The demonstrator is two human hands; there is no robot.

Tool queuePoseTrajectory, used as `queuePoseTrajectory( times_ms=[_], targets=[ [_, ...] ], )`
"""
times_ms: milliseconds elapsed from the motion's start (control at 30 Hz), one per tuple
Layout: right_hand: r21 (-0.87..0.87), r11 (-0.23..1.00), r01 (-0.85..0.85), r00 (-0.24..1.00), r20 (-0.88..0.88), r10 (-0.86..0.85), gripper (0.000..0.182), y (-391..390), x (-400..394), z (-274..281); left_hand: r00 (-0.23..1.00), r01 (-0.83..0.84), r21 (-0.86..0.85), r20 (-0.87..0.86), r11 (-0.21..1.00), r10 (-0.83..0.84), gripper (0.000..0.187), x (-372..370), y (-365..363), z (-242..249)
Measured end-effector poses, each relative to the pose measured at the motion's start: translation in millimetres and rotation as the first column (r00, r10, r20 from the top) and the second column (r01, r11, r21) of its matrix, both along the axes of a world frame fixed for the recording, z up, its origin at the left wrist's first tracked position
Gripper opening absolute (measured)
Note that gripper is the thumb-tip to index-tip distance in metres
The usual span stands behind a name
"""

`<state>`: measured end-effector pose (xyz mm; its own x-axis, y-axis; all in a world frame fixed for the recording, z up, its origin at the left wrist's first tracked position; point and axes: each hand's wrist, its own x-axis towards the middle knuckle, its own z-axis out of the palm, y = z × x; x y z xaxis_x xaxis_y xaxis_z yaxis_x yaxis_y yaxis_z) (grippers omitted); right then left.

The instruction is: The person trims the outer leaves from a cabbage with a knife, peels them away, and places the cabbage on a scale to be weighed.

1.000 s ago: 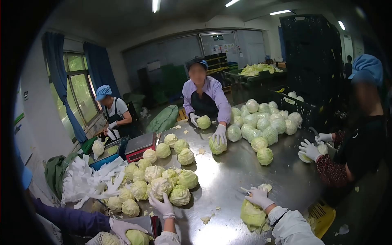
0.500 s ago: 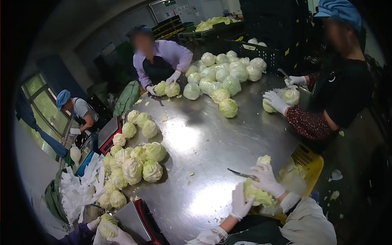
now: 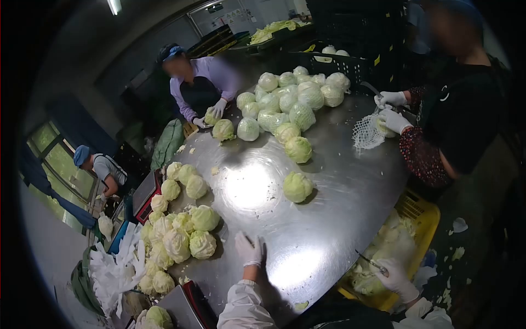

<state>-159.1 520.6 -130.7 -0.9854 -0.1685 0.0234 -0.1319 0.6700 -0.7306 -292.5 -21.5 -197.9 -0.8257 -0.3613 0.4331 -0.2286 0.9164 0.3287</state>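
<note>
My left hand (image 3: 249,249), white-gloved, is above the near part of the steel table (image 3: 329,219), its fingers stretched out and nothing in it. My right hand (image 3: 398,281), also gloved, is closed around the handle of a knife (image 3: 372,261) over a yellow crate (image 3: 424,230) holding cut leaves (image 3: 370,277). A lone pale-green cabbage (image 3: 297,187) sits mid-table, apart from both hands. Left of my left hand lies a heap of cabbages (image 3: 176,244).
Several wrapped cabbages (image 3: 310,97) cluster at the back. A co-worker (image 3: 457,109) on the right handles a foam net (image 3: 368,133) and a blade; another (image 3: 197,90) touches cabbages across the table. A scale (image 3: 183,307) stands at the lower left.
My hands have parted from the cabbage between them: the left moved left, the right with the knife down over the crate. A lone cabbage now sits mid-table.
</note>
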Motion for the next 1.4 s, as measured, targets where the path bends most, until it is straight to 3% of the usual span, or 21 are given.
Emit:
queuePoseTrajectory(
  times_ms=[33, 100, 200, 233, 300, 367, 433, 500, 567, 633, 767, 833, 933, 967, 1000, 1100, 1133, 1167, 1200, 1300, 1400],
  targets=[
    [0.056, 0.998, -0.037, 0.999, 0.0, 0.037, 0.042, -6, 6, 2, 0.975, 0.103, 0.234, 0.167, 0.967, -0.145, 0.074, -9, 51, 53],
    [0.073, 0.997, -0.026, 1.0, 0.009, 0.025, 0.042, -11, 11, 1, 0.944, 0.313, 0.196, 0.046, 0.929, -0.327, 0.068, -12, 120, 40],
    [0.036, 0.999, -0.019, 0.997, 0.074, 0.016, 0.04, -15, 7, -2, 0.747, 0.601, 0.492, -0.068, 0.629, -0.661, 0.063, 30, 188, 46],
    [0.045, 0.998, -0.033, 0.996, 0.081, 0.029, 0.04, -14, 5, -3, 0.637, 0.708, 0.485, -0.123, 0.513, -0.761, 0.056, 40, 197, 69],
    [0.051, 0.998, -0.037, 0.996, 0.088, 0.032, 0.039, -16, 4, -3, 0.525, 0.842, 0.202, -0.092, 0.501, -0.846, 0.054, 35, 159, 31],
    [0.005, 1.0, 0.029, 0.996, 0.084, -0.03, 0.036, -21, 4, -1, 0.744, 0.664, -0.031, -0.074, 0.747, -0.665, 0.06, 28, 106, 36],
    [0.027, 0.999, 0.042, 0.993, 0.112, -0.045, 0.034, -21, 8, -6, 0.917, 0.384, 0.271, -0.221, 0.882, -0.332, 0.063, -3, 69, 98],
    [0.052, 0.998, 0.043, 0.988, 0.149, -0.05, 0.033, -26, 12, -11, 0.934, 0.348, 0.184, -0.156, 0.919, -0.323, 0.09, -35, 66, 138],
    [0.049, 0.998, 0.029, 0.979, 0.2, -0.038, 0.03, -36, 14, -12, 0.953, 0.285, -0.076, 0.13, 0.956, -0.274, 0.107, -62, 64, 143],
    [-0.015, 1.0, 0.008, 0.984, 0.177, -0.005, 0.032, -50, 10, 5, 0.943, 0.254, -0.126, 0.255, 0.959, -0.216, 0.105, -86, 42, 122],
    [-0.132, 0.991, 0.019, 0.99, 0.143, 0.0, 0.035, -57, 11, 13, 0.99, 0.114, 0.005, 0.08, 0.993, -0.114, 0.094, -90, 17, 104],
    [-0.212, 0.976, 0.059, 0.931, 0.365, 0.023, 0.038, -59, 5, 24, 0.995, 0.08, 0.237, -0.08, 0.968, -0.063, 0.091, -67, 5, 101],
    [-0.38, 0.925, 0.026, 0.959, 0.27, 0.083, 0.035, -64, -8, -11, 0.965, 0.197, 0.435, -0.247, 0.879, -0.094, 0.088, -12, -3, 90],
    [-0.476, 0.879, 0.044, 0.959, 0.266, 0.096, 0.034, -75, -13, -6, 0.966, 0.204, 0.584, -0.251, 0.786, -0.064, 0.087, 16, 4, 93],
    [-0.478, 0.878, 0.02, 0.958, 0.259, 0.119, 0.034, -85, -19, 0, 0.966, 0.229, 0.811, -0.257, 0.539, -0.024, 0.083, 40, 12, 96],
    [-0.343, 0.938, -0.042, 0.956, 0.258, 0.137, 0.04, -122, -40, 32, 0.961, 0.248, 0.966, -0.254, 0.067, 0.11, 0.069, 108, 30, 102],
    [-0.294, 0.948, -0.121, 0.939, 0.276, 0.205, 0.039, -132, -44, 45, 0.961, 0.239, 0.969, -0.246, 0.07, 0.13, 0.069, 127, 36, 116],
    [-0.323, 0.926, -0.194, 0.959, 0.136, 0.248, 0.039, -146, -44, 35, 0.967, 0.253, 0.931, -0.233, -0.262, 0.105, 0.068, 144, 44, 132],
    [-0.375, 0.906, -0.196, 0.937, 0.201, 0.286, 0.038, -160, -42, 41, 0.971, 0.234, 0.788, -0.224, -0.569, 0.089, 0.069, 159, 51, 141],
    [-0.399, 0.843, -0.36, 0.88, 0.155, 0.449, 0.041, -193, -30, 60, 0.961, 0.246, 0.647, -0.065, -0.722, 0.269, 0.079, 196, 60, 140],
    [-0.385, 0.801, -0.458, 0.785, 0.247, 0.568, 0.047, -213, -13, 75, 0.935, 0.284, 0.597, 0.003, -0.75, 0.355, 0.082, 216, 72, 152]
  ],
)
